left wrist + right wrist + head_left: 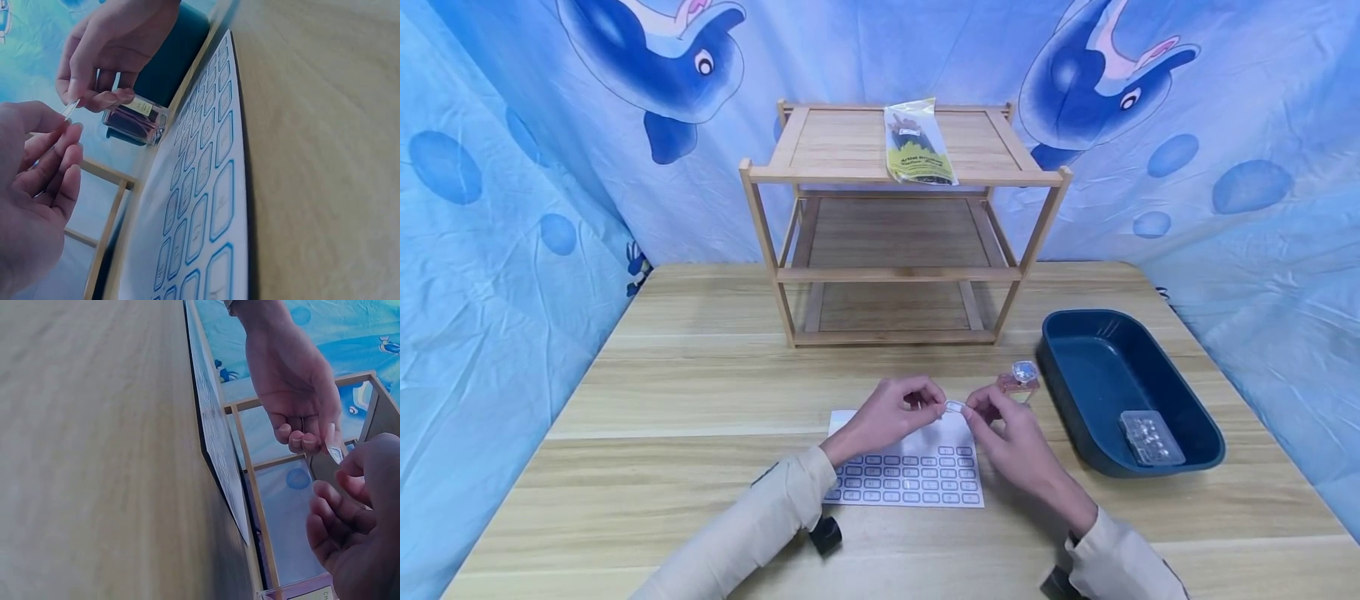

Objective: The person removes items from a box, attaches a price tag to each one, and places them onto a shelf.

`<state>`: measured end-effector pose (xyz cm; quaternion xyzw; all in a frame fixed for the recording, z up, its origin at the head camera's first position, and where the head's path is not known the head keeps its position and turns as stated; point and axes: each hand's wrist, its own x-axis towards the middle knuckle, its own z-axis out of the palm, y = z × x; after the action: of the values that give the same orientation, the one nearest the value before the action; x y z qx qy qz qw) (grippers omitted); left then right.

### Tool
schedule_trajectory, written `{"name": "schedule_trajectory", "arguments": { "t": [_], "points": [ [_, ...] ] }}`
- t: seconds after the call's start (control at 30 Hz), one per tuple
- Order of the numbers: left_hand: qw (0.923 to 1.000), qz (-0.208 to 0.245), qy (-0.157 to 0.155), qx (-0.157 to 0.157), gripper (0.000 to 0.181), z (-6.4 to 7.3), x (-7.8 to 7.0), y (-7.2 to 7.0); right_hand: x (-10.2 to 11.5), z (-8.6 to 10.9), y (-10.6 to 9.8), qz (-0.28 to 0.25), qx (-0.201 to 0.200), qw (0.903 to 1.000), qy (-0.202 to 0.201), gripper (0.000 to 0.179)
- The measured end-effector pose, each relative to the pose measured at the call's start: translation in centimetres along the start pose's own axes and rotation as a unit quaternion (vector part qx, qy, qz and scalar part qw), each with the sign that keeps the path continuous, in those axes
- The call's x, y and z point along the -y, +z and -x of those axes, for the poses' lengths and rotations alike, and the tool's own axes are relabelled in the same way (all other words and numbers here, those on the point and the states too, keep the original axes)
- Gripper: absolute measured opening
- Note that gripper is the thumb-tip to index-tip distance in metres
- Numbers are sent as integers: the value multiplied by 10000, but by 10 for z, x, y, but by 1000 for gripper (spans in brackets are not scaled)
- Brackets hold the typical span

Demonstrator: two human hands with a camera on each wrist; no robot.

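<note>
One small clear label (954, 407) is pinched in both your grips, left hand (887, 414) and right hand (1011, 433), low centre of frame, off the sticker sheet (917, 475) but seemingly not yet on the little bottle (1019, 380).

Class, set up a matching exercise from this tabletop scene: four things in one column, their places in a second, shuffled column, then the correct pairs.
Things
1. yellow packet
2. clear blister pack
3. small label sticker
4. small glass bottle

Places
A. inside the dark blue tub
B. pinched between the left hand and the right hand
C. on the top of the wooden shelf rack
D. standing on the table beside the tub

Pairs: 1-C, 2-A, 3-B, 4-D
</note>
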<state>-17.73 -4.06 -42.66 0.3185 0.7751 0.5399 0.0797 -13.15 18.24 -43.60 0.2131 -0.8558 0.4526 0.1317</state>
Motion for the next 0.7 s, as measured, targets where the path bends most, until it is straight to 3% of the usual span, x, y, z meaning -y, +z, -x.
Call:
{"name": "schedule_trajectory", "arguments": {
  "t": [0.47, 0.7],
  "points": [
    [9993, 307, 129, -167, 6, -1, 3, 6, 1, 1, -1, -184, -90, 9991, 367, 10],
    [9990, 303, 166, -280, 8, -3, 3, 12, 1, 3, -1, -316, -275, 9986, 334, 11]
  ]
}}
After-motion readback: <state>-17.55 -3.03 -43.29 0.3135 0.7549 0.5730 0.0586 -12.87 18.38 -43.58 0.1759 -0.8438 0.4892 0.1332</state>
